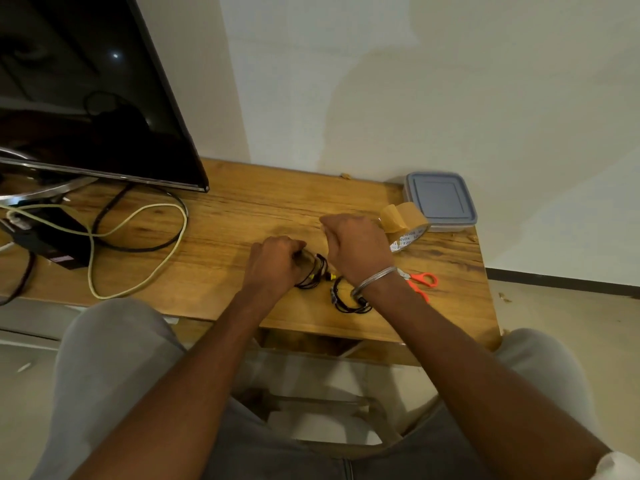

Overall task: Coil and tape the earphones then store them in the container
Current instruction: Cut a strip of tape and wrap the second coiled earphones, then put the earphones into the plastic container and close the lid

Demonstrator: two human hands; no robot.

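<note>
A coil of black earphones (pixel 315 271) with a yellow plug lies at the middle of the wooden table (pixel 242 216). My left hand (pixel 273 263) grips its left side. A brownish strip of tape (pixel 305 255) shows at the coil by my left fingertips. My right hand (pixel 355 249) is curled into a fist just right of the coil; it seems to pinch the strip, but its fingers are turned away. A second black coil (pixel 348 303) lies under my right wrist. The grey-lidded container (pixel 440 202) stands shut at the back right corner.
A roll of brown tape (pixel 403 225) stands beside the container. Orange-handled scissors (pixel 420 282) lie right of my right wrist. At the left are a dark screen (pixel 86 98), a black box (pixel 55 242) and loose cables (pixel 138 220). The table's front edge is near my knees.
</note>
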